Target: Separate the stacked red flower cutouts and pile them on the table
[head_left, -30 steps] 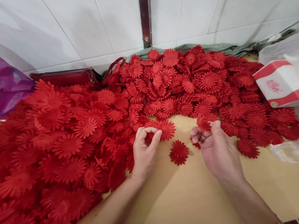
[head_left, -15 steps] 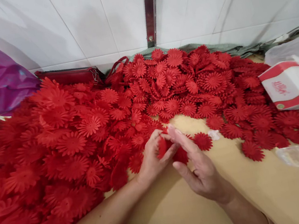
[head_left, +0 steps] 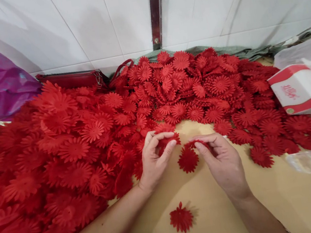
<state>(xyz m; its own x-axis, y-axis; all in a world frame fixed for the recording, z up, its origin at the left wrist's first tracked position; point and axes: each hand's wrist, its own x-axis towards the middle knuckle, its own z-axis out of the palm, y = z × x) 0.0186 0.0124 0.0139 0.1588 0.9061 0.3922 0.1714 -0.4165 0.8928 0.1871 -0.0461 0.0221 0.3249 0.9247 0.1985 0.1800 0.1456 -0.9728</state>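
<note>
While my left hand (head_left: 154, 166) pinches a thin, many-petalled, fabric-like red flower (head_left: 177, 139), my right hand (head_left: 228, 162) grips a matching red flower (head_left: 191, 144). One darker red flower (head_left: 188, 160) lies just below, between both grips; smooth tan tabletop (head_left: 214, 209) stretches nearer me, edged by the red flower heap (head_left: 74, 151) on my left.

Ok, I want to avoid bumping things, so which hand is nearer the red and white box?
The right hand, which is left of the box and nearer the person, with red flowers between them. The left hand is farther left, beyond the right one.
</note>
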